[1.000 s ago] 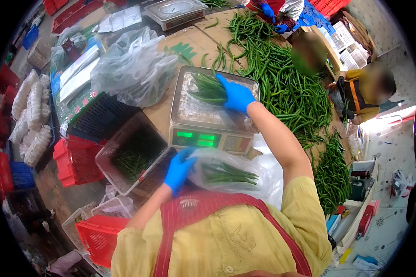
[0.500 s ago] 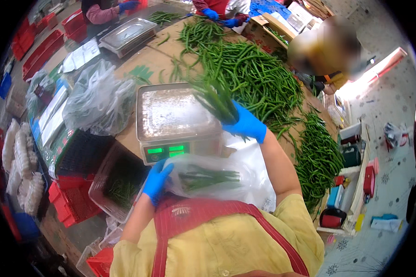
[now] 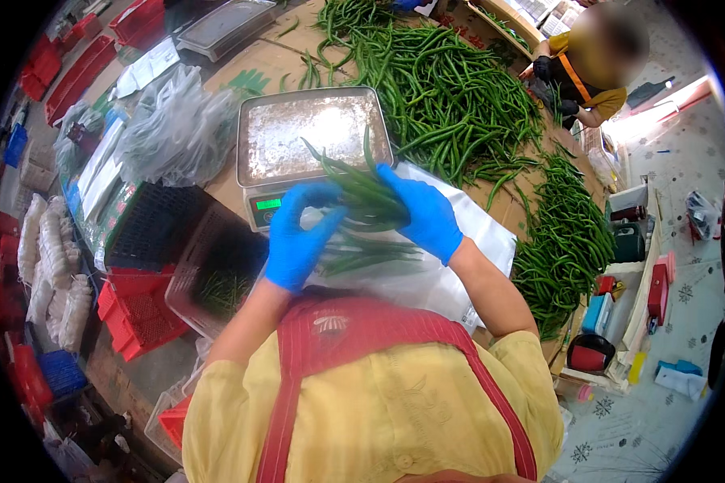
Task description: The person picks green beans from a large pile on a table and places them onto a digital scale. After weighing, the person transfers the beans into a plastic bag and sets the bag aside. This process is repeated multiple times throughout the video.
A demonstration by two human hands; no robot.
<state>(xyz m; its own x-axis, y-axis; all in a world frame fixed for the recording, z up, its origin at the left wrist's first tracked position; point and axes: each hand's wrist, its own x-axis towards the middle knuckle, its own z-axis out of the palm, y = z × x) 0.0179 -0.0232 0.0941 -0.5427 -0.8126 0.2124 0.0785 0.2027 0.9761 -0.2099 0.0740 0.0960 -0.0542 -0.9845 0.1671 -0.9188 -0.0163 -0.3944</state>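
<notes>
My right hand (image 3: 428, 216), in a blue glove, grips a bunch of green chili peppers (image 3: 366, 189) in front of the scale. My left hand (image 3: 300, 233), also gloved in blue, is curved with thumb and fingers apart, its tips against the bunch's left side. Just below the hands lies a clear plastic bag (image 3: 362, 272) with more green chilies inside. Beyond them stands the scale (image 3: 310, 133), with a metal pan and a lit green display partly hidden by my left hand. White plastic sheeting (image 3: 487, 241) spreads under my right forearm.
A large heap of green chilies (image 3: 451, 97) covers the table's far right, with another pile (image 3: 564, 241) nearer. Crumpled plastic bags (image 3: 177, 133) and a dark crate (image 3: 157, 229) sit left. A person (image 3: 592, 72) works at the far right.
My right hand has brought the chili bunch from over the scale pan down and toward me. My left hand has let go of the plastic bag and risen to the bunch. The view has shifted.
</notes>
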